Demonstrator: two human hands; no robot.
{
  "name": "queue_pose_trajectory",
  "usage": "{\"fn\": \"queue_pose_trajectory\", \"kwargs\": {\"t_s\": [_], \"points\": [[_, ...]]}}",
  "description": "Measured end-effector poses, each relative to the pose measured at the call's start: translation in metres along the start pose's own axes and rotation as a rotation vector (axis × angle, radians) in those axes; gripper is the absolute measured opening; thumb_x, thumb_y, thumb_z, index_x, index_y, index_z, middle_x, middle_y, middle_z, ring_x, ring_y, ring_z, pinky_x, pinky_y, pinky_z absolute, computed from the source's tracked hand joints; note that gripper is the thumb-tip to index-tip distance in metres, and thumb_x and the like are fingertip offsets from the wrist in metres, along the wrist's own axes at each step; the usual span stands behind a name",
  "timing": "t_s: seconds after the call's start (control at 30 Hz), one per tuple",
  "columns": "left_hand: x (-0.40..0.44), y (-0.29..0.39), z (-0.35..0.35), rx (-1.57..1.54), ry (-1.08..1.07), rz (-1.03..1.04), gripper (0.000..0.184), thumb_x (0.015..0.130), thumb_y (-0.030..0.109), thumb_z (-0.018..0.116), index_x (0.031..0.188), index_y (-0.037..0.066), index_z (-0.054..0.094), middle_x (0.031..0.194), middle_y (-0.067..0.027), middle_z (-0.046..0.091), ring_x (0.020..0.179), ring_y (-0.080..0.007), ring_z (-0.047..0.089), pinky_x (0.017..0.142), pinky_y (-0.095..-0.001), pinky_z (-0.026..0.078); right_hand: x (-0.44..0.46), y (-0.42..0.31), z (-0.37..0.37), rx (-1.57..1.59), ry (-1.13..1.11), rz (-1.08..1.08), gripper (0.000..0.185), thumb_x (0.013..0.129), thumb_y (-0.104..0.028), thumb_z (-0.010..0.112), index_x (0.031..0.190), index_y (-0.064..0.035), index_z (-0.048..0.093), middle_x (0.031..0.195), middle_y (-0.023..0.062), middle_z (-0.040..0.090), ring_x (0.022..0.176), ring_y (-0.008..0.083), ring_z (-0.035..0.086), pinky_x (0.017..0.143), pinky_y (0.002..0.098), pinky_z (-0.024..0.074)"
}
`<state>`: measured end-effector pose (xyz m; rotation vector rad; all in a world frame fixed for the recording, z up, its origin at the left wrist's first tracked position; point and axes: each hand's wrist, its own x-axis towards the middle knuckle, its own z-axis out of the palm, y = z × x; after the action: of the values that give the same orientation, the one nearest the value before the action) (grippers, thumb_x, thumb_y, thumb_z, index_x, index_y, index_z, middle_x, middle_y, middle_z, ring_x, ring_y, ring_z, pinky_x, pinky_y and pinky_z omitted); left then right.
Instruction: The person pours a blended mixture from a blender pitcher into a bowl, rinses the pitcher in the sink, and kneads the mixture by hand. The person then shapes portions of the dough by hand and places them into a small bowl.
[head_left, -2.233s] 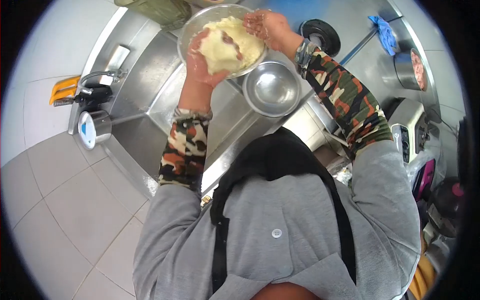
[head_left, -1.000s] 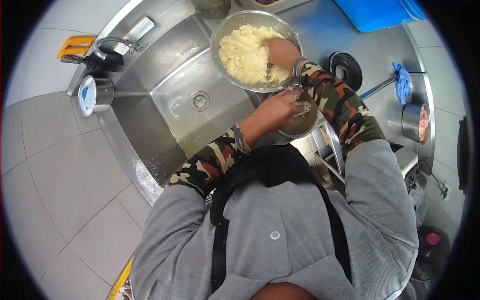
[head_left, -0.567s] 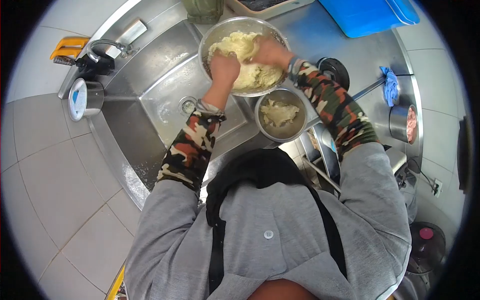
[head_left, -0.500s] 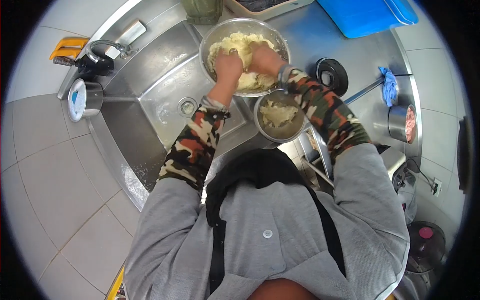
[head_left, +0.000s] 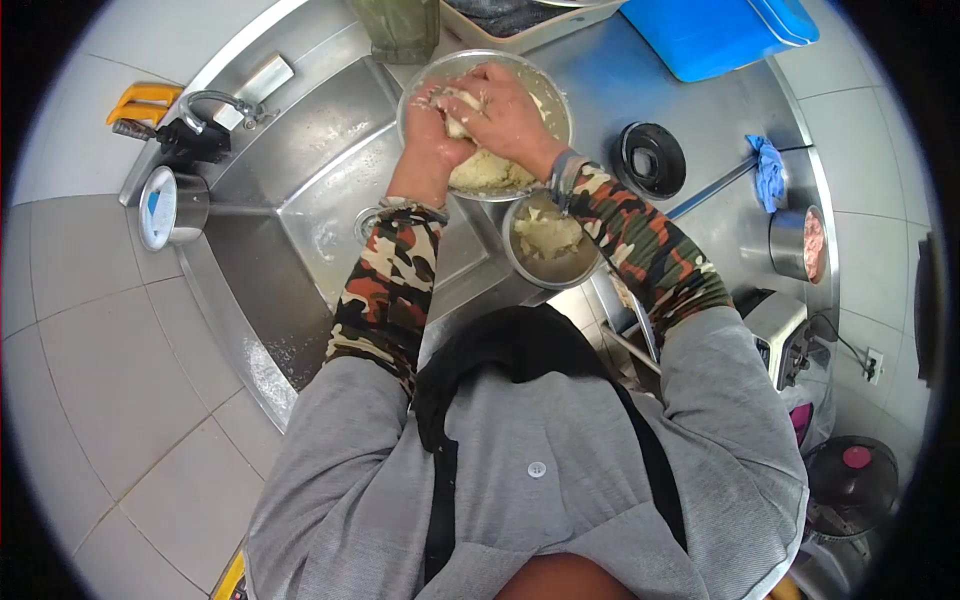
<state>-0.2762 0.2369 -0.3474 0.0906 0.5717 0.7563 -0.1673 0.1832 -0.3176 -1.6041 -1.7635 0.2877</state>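
Over a large metal bowl [head_left: 562, 112], my left hand [head_left: 428, 142] and my right hand [head_left: 505, 112] are cupped together around a lump of pale dough [head_left: 458, 126]. The left palm is beneath and beside the lump, and the right fingers close over its top. More crumbly yellowish dough [head_left: 488, 173] lies in the bowl, partly hidden by my hands. Just in front, below the right wrist, a smaller metal pot [head_left: 545, 272] holds another piece of pale dough [head_left: 548, 232].
A steel sink [head_left: 325, 200] with a faucet [head_left: 215, 98] lies to the left. Rightward on the counter are a black round dish [head_left: 650, 160], a blue cloth [head_left: 768, 175] and a pot of pinkish food [head_left: 795, 245]. A blue tray [head_left: 700, 40] and a greenish container [head_left: 400, 28] stand behind.
My hands, earlier apart in the dough inside the bowl, have come together and moved toward its left side, now closed around a lump of dough.
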Motion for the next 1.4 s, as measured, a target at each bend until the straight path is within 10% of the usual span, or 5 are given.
{"fn": "queue_pose_trajectory", "kwargs": {"t_s": [0.6, 0.67, 0.97, 1.27, 1.4], "points": [[0.001, -0.030, -0.028, 0.020, 0.131, -0.016, 0.036, 0.097, 0.036, 0.036, 0.117, 0.013, 0.055, 0.118, -0.0108, 0.059, 0.109, -0.0269, 0.056, 0.097, -0.0461, 0.044, -0.011, 0.005, 0.024, -0.039, 0.104, -0.363, 0.009, 0.078, -0.012, 0.060, 0.081, -0.0038, 0.057, 0.083, 0.0112, 0.055, 0.082, 0.0317, 0.054, 0.079, 0.0405, 0.0444], [0.020, -0.025, -0.052, -0.307, -0.498, -0.241, 0.035, 0.097, 0.034, 0.037, 0.117, 0.012, 0.055, 0.117, -0.0108, 0.059, 0.108, -0.0267, 0.057, 0.094, -0.0442, 0.046, -0.009, 0.007, 0.023, -0.045, 0.129, -0.389, 0.009, 0.078, -0.012, 0.060, 0.081, -0.0036, 0.057, 0.083, 0.0114, 0.055, 0.082, 0.0319, 0.054, 0.078, 0.0406, 0.0443], [0.009, -0.007, -0.020, 0.242, 0.234, -0.052, 0.033, 0.095, 0.032, 0.036, 0.110, 0.011, 0.056, 0.105, -0.0091, 0.062, 0.097, -0.0260, 0.059, 0.087, -0.0439, 0.048, -0.012, -0.006, 0.016, 0.085, 0.177, -0.273, 0.013, 0.081, -0.013, 0.059, 0.089, -0.0023, 0.060, 0.092, 0.0131, 0.060, 0.088, 0.0325, 0.056, 0.081, 0.0412, 0.0449], [0.075, -0.017, -0.094, -0.142, -0.384, -0.082, 0.031, 0.094, 0.034, 0.040, 0.112, 0.013, 0.055, 0.113, -0.0085, 0.058, 0.102, -0.0238, 0.057, 0.089, -0.0431, 0.048, -0.008, -0.008, 0.007, 0.011, 0.171, -0.385, 0.011, 0.077, -0.016, 0.064, 0.083, -0.0068, 0.065, 0.091, 0.0077, 0.063, 0.085, 0.0277, 0.059, 0.076, 0.0372, 0.0474], [0.027, -0.022, -0.059, -0.113, -0.154, -0.058, 0.030, 0.094, 0.033, 0.039, 0.110, 0.013, 0.056, 0.111, -0.0087, 0.059, 0.102, -0.0241, 0.058, 0.090, -0.0427, 0.047, -0.004, -0.007, 0.004, -0.056, 0.141, -0.496, 0.014, 0.074, -0.021, 0.067, 0.068, -0.0119, 0.057, 0.073, 0.0025, 0.053, 0.071, 0.0247, 0.054, 0.065, 0.0370, 0.0447]]}}
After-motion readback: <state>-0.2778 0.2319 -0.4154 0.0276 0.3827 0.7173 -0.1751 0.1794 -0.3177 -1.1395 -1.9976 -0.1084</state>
